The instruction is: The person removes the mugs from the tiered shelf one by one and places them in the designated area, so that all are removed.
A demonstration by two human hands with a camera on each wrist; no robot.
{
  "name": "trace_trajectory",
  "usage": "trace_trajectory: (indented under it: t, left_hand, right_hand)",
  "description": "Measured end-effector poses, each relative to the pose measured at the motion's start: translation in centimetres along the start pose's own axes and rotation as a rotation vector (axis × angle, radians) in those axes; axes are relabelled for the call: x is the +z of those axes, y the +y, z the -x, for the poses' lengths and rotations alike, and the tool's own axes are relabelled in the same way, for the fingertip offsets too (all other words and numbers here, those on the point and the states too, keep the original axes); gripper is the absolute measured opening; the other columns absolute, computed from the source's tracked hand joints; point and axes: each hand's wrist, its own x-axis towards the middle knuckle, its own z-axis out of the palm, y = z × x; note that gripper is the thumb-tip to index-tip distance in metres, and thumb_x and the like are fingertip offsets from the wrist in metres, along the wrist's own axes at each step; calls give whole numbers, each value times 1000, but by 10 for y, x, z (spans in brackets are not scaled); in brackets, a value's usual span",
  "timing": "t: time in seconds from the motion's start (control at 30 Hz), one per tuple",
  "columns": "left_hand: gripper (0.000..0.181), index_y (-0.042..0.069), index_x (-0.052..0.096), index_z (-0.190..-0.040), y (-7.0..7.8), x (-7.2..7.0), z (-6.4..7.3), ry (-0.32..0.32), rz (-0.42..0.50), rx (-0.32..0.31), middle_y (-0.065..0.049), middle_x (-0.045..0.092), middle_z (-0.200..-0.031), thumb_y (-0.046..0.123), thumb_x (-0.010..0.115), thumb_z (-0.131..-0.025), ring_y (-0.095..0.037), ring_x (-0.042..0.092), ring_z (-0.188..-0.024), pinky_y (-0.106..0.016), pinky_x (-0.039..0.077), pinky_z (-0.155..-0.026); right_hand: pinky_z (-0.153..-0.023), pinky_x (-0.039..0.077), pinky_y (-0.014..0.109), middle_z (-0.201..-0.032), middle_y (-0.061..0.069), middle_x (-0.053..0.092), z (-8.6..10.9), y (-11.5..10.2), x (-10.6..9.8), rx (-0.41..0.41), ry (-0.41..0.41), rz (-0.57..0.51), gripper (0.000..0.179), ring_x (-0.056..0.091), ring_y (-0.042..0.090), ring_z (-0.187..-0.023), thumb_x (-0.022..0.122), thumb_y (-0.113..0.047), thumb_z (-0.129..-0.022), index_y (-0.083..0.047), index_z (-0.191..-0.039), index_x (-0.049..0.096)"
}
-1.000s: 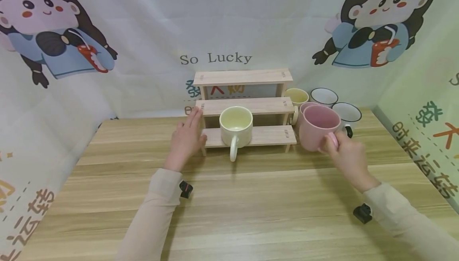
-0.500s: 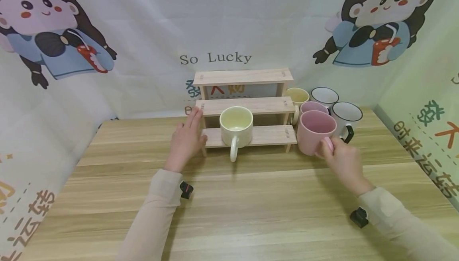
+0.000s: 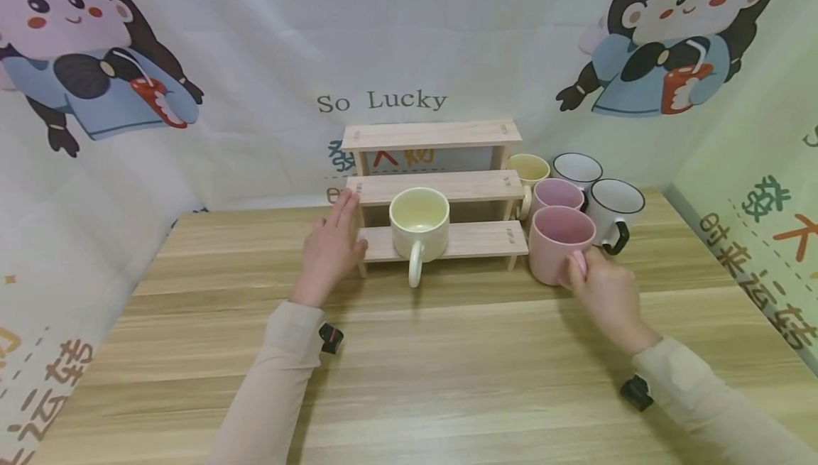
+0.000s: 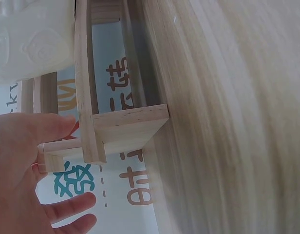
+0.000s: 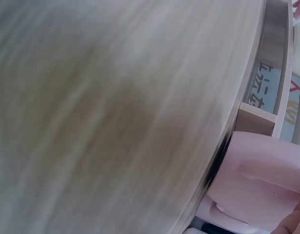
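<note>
A three-step wooden shelf stands at the back of the table. On its lowest step sits a pale yellow mug, handle toward me. My left hand rests on the shelf's left end, fingers extended; the left wrist view has its thumb beside the wood. Right of the shelf, my right hand grips the handle of a pink mug, held upright. The right wrist view has this pink mug close to the tabletop; whether its base touches, I cannot tell.
Behind the held mug stand a second pink mug, another yellow mug and two white mugs with dark rims, one nearer and one farther. A printed cloth hangs behind the wooden table.
My right hand has brought the pink mug toward me, down and slightly left, away from the other mugs, so the second pink mug shows more. The left hand has stayed in place.
</note>
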Motion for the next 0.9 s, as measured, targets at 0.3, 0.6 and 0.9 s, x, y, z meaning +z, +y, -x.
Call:
trace_trajectory:
  t: [0.3,0.6,0.9]
  left_hand:
    - [84,14,14,-154,-1,-2,0,11,9,-5,-4,8,-162,26,65,-89,-47,47,-113,-52,52,-79]
    - [83,14,15,-154,0,-1,2,7,22,-10,-4,9,-162,26,65,-89,-47,47,-114,-53,52,-79]
    - [83,14,15,-154,0,2,0,5,25,-2,-4,8,-162,26,65,-89,-44,49,-109,-50,52,-76]
  right_hand:
    - [-38,33,45,-49,10,40,-2,-3,-1,28,-59,1,24,40,31,-42,58,-13,-87,-1,-69,47]
    - [-39,32,41,-49,9,41,-4,-3,0,58,-121,-15,26,39,28,-43,56,-15,-87,-5,-66,46]
    - [-38,26,32,-50,6,47,-14,-2,-18,114,-230,93,34,42,24,-43,52,-31,-90,-8,-65,50]
